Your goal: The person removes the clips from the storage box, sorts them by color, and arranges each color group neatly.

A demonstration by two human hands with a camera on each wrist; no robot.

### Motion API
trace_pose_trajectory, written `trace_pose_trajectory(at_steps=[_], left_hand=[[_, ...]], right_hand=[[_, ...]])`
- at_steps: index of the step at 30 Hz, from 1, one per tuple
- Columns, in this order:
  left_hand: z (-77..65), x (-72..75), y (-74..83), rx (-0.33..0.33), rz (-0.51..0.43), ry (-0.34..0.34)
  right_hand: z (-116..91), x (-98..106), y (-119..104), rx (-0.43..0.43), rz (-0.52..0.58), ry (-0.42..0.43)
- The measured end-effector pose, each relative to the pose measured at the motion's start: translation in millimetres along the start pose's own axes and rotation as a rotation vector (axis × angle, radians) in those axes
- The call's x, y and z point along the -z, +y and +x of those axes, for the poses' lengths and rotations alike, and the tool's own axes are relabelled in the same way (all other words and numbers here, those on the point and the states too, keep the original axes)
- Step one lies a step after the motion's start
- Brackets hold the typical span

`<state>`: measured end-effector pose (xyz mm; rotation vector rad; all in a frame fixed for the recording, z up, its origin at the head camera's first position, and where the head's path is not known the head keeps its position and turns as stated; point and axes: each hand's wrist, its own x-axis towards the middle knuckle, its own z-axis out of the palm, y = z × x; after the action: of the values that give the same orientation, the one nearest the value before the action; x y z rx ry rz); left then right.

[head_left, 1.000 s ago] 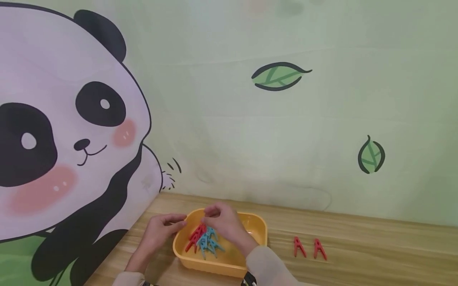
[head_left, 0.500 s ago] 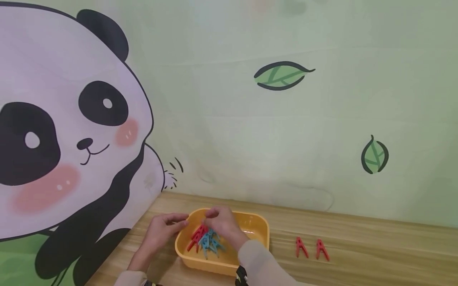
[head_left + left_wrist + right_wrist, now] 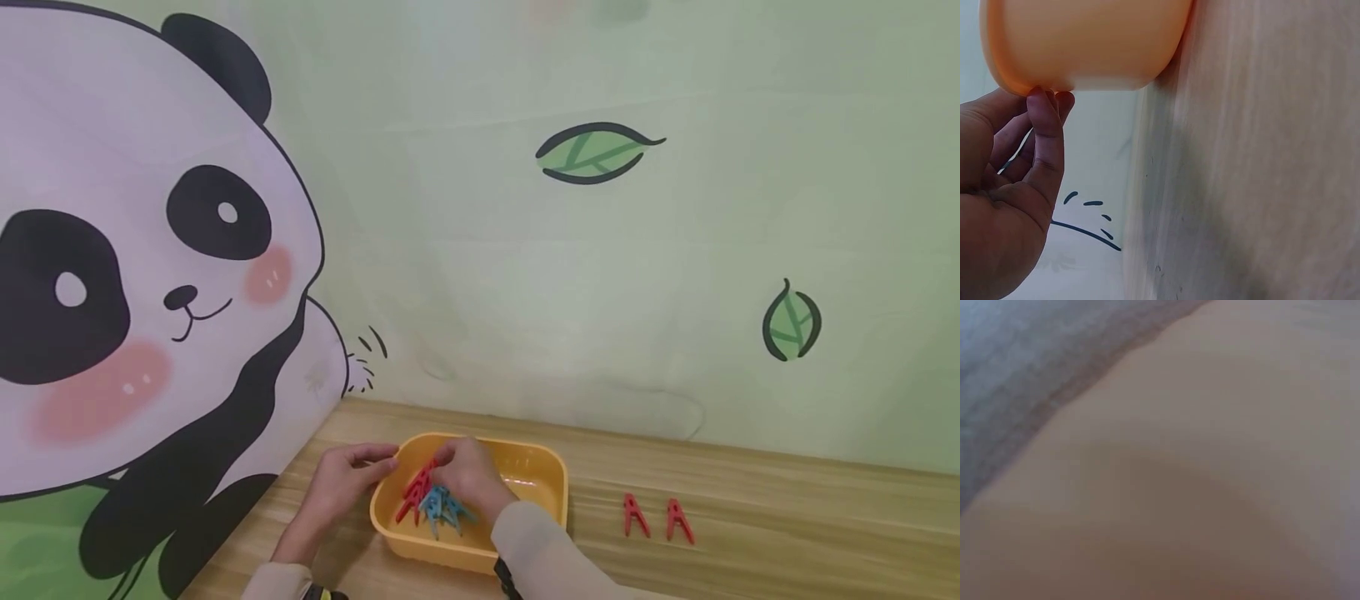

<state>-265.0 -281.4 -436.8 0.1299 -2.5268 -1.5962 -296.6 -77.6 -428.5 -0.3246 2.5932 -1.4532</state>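
A yellow plastic tray (image 3: 442,552) stands on the table, holding red clothespins (image 3: 410,502) and blue clothespins (image 3: 442,505) in its left half. My left hand (image 3: 341,483) grips the tray's left rim between thumb and fingers; the left wrist view has those fingertips (image 3: 1047,115) right at the rim. Inside the tray, my right hand (image 3: 471,477) reaches down over the pile. Its thumb and index finger pinch the upper end of a red clothespin (image 3: 429,471). The right wrist view is blurred and filled by a pale surface, with no fingers visible.
Two red clothespins, one on the left (image 3: 635,515) and one on the right (image 3: 679,521), lie side by side on the wooden table (image 3: 810,533) right of the tray. Behind rises a green wall (image 3: 480,275) with a panda drawing (image 3: 247,350).
My right hand has lowered from above the pile to the red clothespins, and one of them now reaches up between its fingertips. The left hand has stayed at the rim.
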Motion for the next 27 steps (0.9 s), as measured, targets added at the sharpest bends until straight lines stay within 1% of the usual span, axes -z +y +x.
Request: trace_pose_trajectory(at_steps=[11,19,22,27], left_hand=[[-0.3,0.4,-1.0,-0.018,0.002,-0.003],[-0.7,0.4,-0.7,-0.008,-0.008,0.004],[-1.0,0.2,-0.3,-0.017,-0.009,0.005],[-1.4,-0.2,-1.5,-0.031,-0.059,-0.003]], right_hand=[[-3.4,-1.0,0.7,0.035,-0.029,-0.006],[-3.7,-1.2,-1.3,0.026,-0.03,0.003],[-3.3,-1.0,-0.3,0.027,-0.02,-0.003],[-2.5,-0.5,1.3,0.062,-0.036,0.022]])
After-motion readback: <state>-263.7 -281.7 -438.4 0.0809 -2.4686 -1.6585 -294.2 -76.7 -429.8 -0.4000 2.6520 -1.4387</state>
